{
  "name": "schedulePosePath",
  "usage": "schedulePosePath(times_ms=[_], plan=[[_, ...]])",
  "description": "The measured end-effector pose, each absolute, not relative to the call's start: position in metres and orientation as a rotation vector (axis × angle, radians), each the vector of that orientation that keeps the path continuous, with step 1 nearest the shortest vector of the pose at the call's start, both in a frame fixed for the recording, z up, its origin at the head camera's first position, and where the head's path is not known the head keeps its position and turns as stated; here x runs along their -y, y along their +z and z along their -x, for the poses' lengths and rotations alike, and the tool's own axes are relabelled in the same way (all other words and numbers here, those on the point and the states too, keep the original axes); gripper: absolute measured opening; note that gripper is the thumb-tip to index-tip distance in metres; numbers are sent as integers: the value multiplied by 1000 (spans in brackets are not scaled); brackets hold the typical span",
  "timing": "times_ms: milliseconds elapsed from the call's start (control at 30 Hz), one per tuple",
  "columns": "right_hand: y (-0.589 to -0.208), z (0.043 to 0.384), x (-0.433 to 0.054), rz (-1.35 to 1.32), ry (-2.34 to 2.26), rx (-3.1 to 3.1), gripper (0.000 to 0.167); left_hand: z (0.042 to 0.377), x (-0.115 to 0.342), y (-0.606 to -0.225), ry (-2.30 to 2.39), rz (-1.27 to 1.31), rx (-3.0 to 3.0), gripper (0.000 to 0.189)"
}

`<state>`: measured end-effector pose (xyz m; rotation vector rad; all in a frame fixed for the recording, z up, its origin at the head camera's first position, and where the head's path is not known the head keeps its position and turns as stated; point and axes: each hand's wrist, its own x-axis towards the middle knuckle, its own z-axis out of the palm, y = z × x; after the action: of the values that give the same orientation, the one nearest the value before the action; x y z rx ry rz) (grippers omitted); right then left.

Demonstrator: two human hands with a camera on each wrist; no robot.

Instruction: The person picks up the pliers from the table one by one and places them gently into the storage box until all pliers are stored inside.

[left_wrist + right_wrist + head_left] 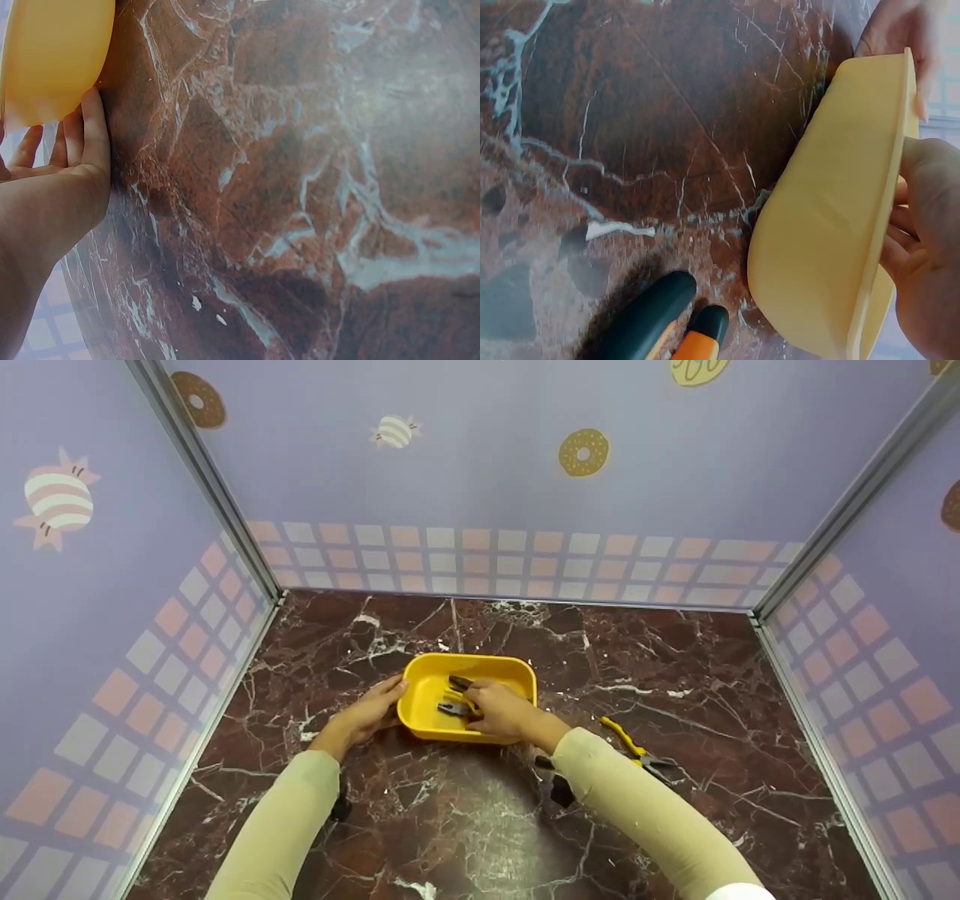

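A yellow plastic box (pixel 420 709) with rounded corners sits on the dark red marble surface. My left hand (pixel 371 709) grips its left end, fingers against the outer wall in the left wrist view. My right hand (pixel 499 709) reaches down inside the box and holds pliers (pixel 454 709) with yellow handles, their metal head pointing left. A second dark tool head (pixel 459 682) lies just beyond, beside the fingers. In the right wrist view the box wall (pixel 825 210) hides the fingertips and the tools.
Yellow-handled pliers (pixel 622 735) lie open on the marble right of the box. Black-tipped orange handles (pixel 660 315) of another tool rest near the box, partly under my right forearm. Purple panels (pixel 480 480) with metal edges enclose the back and both sides.
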<state>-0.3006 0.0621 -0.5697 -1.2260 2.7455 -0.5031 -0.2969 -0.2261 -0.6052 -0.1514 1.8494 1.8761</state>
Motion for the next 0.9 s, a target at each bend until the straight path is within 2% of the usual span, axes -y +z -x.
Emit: schedulePosePath(times_ms=[200, 600, 900], plan=[[-566, 298, -71, 1267, -508, -2737, 41, 297, 226, -606, 1869, 126, -1845, 65], [-553, 300, -94, 1281, -521, -2720, 55, 295, 228, -601, 1883, 139, -1836, 66], [-546, 298, -120, 1237, -499, -2746, 53, 296, 227, -604, 1883, 150, -1837, 65]])
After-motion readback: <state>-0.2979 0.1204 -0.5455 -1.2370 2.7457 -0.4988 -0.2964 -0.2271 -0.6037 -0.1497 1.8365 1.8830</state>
